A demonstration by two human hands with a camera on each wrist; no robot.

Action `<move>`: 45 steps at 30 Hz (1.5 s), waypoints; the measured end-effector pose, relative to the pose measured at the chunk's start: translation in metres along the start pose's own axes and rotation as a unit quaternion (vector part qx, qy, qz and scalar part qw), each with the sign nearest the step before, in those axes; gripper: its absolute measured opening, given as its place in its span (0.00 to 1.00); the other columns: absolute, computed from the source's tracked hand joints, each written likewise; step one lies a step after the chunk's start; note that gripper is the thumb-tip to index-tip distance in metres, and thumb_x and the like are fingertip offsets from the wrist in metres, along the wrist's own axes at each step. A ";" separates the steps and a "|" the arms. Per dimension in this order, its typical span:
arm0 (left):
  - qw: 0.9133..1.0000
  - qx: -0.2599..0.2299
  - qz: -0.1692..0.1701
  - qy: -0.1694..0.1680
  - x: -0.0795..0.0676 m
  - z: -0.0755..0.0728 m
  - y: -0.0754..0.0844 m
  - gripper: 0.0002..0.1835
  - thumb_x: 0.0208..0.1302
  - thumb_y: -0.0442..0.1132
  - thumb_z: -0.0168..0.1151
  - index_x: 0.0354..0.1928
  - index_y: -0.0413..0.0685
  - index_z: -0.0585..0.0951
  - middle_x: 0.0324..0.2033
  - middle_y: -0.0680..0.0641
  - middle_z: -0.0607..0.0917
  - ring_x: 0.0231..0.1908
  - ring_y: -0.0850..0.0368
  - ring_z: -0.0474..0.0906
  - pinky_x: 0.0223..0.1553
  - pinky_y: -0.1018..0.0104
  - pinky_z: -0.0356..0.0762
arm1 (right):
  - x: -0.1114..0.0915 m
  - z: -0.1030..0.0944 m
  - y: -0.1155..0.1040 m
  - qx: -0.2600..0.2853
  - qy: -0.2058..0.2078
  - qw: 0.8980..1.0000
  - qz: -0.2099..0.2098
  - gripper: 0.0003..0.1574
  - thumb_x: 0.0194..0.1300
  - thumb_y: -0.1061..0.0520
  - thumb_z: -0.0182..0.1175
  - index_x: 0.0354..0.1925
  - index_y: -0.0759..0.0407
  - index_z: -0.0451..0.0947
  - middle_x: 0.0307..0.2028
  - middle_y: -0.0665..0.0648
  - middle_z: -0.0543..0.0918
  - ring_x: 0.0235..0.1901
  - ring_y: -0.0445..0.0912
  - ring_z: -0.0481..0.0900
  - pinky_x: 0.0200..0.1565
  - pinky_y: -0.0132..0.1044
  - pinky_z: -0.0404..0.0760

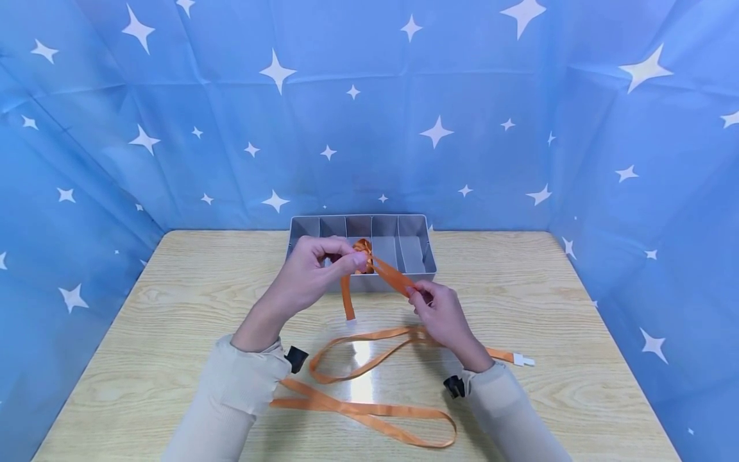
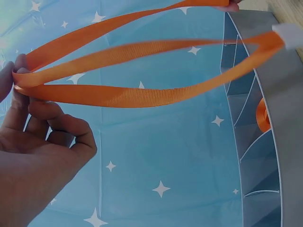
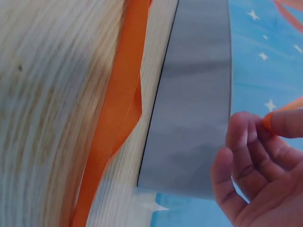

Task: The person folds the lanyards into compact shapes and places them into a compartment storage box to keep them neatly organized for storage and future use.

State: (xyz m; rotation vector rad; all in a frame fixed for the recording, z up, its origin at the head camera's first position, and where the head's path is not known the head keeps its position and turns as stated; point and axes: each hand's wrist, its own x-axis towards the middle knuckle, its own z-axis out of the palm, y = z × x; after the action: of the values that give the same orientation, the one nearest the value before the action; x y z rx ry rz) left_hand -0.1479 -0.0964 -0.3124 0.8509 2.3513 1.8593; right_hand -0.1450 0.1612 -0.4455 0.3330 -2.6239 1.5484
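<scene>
An orange ribbon lanyard (image 1: pixel 394 277) is held up in front of the grey divided box. My left hand (image 1: pixel 312 266) pinches it between thumb and fingers; from there one strand hangs to a white end piece (image 2: pixel 288 35). My right hand (image 1: pixel 441 314), lower and to the right, pinches the other part between thumb and index finger (image 3: pixel 289 124), drawing the ribbon out between both hands. Inside the box, a rolled orange ribbon (image 2: pixel 263 116) shows in the left wrist view, partly hidden by the box wall.
The grey box (image 1: pixel 360 283) stands at the table's back edge. On the wooden table (image 1: pixel 202 301) lie a looped orange lanyard (image 1: pixel 346 377) with a white clip (image 1: pixel 523 360) and another orange loop (image 1: pixel 404 410) nearer the front. A blue star-patterned curtain (image 1: pixel 358 122) surrounds the table.
</scene>
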 end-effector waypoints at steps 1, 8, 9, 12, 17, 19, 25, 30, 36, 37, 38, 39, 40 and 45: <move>1.000 0.000 -0.002 0.001 0.000 0.000 0.000 0.07 0.68 0.35 0.64 0.34 0.43 0.88 0.29 0.47 0.84 0.26 0.50 0.68 0.27 0.66 0.64 | 0.000 0.000 0.000 -0.004 0.002 1.000 -0.003 0.11 0.73 0.61 0.56 0.39 0.64 0.84 0.28 0.64 0.82 0.21 0.43 0.75 0.21 0.33 0.73; 1.000 -0.019 0.001 0.004 0.001 0.001 0.000 0.06 0.67 0.34 0.64 0.34 0.41 0.88 0.30 0.43 0.84 0.28 0.47 0.70 0.28 0.66 0.66 | 0.000 0.001 0.004 -0.001 0.007 1.000 -0.007 0.10 0.72 0.62 0.57 0.39 0.66 0.83 0.27 0.64 0.82 0.21 0.43 0.75 0.20 0.32 0.72; 1.000 -0.020 0.003 0.003 0.002 0.001 0.000 0.06 0.67 0.34 0.64 0.35 0.41 0.88 0.31 0.42 0.85 0.29 0.46 0.71 0.28 0.66 0.67 | -0.001 0.001 0.004 0.001 0.007 1.000 -0.006 0.09 0.72 0.62 0.57 0.39 0.66 0.83 0.27 0.64 0.82 0.21 0.43 0.75 0.21 0.32 0.73; 1.000 -0.025 0.007 -0.005 0.003 0.003 0.000 0.07 0.68 0.33 0.63 0.35 0.40 0.88 0.32 0.39 0.85 0.30 0.39 0.71 0.29 0.66 0.68 | -0.002 0.002 0.005 0.005 -0.002 1.000 -0.007 0.08 0.72 0.63 0.58 0.40 0.66 0.83 0.28 0.65 0.82 0.22 0.44 0.75 0.23 0.32 0.75; 1.000 -0.026 -0.001 -0.011 0.004 0.007 0.000 0.07 0.68 0.33 0.63 0.37 0.39 0.88 0.34 0.39 0.86 0.32 0.40 0.76 0.32 0.61 0.74 | -0.003 0.004 0.005 0.011 -0.024 1.000 -0.014 0.08 0.72 0.63 0.58 0.44 0.65 0.82 0.30 0.65 0.82 0.24 0.48 0.77 0.26 0.34 0.77; 0.999 -0.031 -0.006 -0.015 0.005 0.009 0.000 0.07 0.69 0.34 0.63 0.38 0.39 0.88 0.35 0.41 0.87 0.34 0.44 0.80 0.36 0.58 0.77 | -0.004 0.004 0.004 0.013 -0.029 0.999 -0.013 0.08 0.72 0.63 0.57 0.44 0.65 0.82 0.30 0.66 0.81 0.24 0.49 0.76 0.25 0.34 0.76; 0.999 -0.030 -0.019 -0.024 0.003 0.011 -0.001 0.08 0.70 0.35 0.62 0.41 0.38 0.88 0.35 0.47 0.88 0.37 0.44 0.81 0.39 0.56 0.79 | -0.004 0.003 0.001 0.009 -0.032 0.999 -0.012 0.09 0.72 0.63 0.56 0.44 0.67 0.82 0.30 0.64 0.81 0.23 0.46 0.75 0.25 0.34 0.76; 0.999 -0.013 -0.026 -0.024 0.003 0.013 -0.002 0.09 0.70 0.36 0.62 0.42 0.39 0.88 0.33 0.49 0.87 0.33 0.43 0.76 0.34 0.60 0.75 | -0.005 0.002 -0.001 -0.013 -0.021 0.999 -0.024 0.12 0.72 0.62 0.58 0.50 0.64 0.82 0.36 0.58 0.82 0.22 0.44 0.72 0.23 0.33 0.73; 0.999 -0.009 -0.021 -0.028 0.003 0.015 -0.002 0.08 0.70 0.37 0.63 0.41 0.44 0.89 0.31 0.50 0.85 0.32 0.38 0.73 0.31 0.65 0.71 | -0.008 0.001 -0.020 0.020 0.027 0.995 -0.090 0.22 0.72 0.62 0.58 0.63 0.63 0.75 0.36 0.55 0.78 0.22 0.42 0.69 0.24 0.33 0.69; 0.999 -0.009 -0.019 -0.028 0.003 0.015 -0.001 0.08 0.70 0.37 0.63 0.41 0.44 0.89 0.31 0.50 0.85 0.32 0.37 0.73 0.31 0.65 0.70 | -0.008 0.001 -0.026 0.041 0.028 0.993 -0.104 0.24 0.71 0.64 0.59 0.64 0.65 0.74 0.34 0.55 0.78 0.22 0.42 0.68 0.24 0.32 0.68; 0.999 -0.010 -0.016 -0.029 0.003 0.015 -0.002 0.08 0.70 0.37 0.63 0.41 0.44 0.89 0.32 0.50 0.85 0.32 0.37 0.73 0.32 0.65 0.70 | -0.008 0.002 -0.031 0.061 0.024 0.991 -0.119 0.26 0.70 0.66 0.59 0.65 0.66 0.72 0.34 0.55 0.78 0.22 0.42 0.68 0.24 0.32 0.68; 0.999 -0.010 -0.015 -0.029 0.003 0.015 -0.001 0.07 0.69 0.37 0.63 0.41 0.44 0.89 0.32 0.50 0.85 0.33 0.38 0.73 0.32 0.65 0.71 | -0.009 0.002 -0.036 0.075 0.018 0.988 -0.133 0.27 0.69 0.67 0.60 0.65 0.66 0.71 0.32 0.55 0.78 0.21 0.41 0.67 0.23 0.32 0.67; 0.999 -0.012 -0.014 -0.029 0.004 0.015 -0.001 0.07 0.69 0.37 0.63 0.41 0.44 0.89 0.33 0.50 0.86 0.34 0.38 0.74 0.33 0.65 0.72 | -0.009 0.003 -0.042 0.091 0.009 0.985 -0.144 0.29 0.68 0.68 0.60 0.66 0.66 0.71 0.31 0.54 0.77 0.20 0.42 0.66 0.23 0.32 0.66; 0.999 -0.013 -0.015 -0.026 0.004 0.017 -0.003 0.07 0.68 0.37 0.64 0.42 0.44 0.89 0.30 0.49 0.84 0.31 0.46 0.73 0.31 0.66 0.70 | -0.008 0.007 -0.059 0.102 -0.010 0.981 -0.165 0.32 0.64 0.68 0.65 0.65 0.66 0.72 0.26 0.52 0.74 0.19 0.42 0.64 0.22 0.31 0.63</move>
State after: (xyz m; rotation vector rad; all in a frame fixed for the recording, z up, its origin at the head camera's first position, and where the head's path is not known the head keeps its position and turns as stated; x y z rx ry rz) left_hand -0.1463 -0.0797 -0.3187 0.8473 2.2904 1.8294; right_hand -0.1235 0.1287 -0.3997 0.7576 -2.2754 1.6982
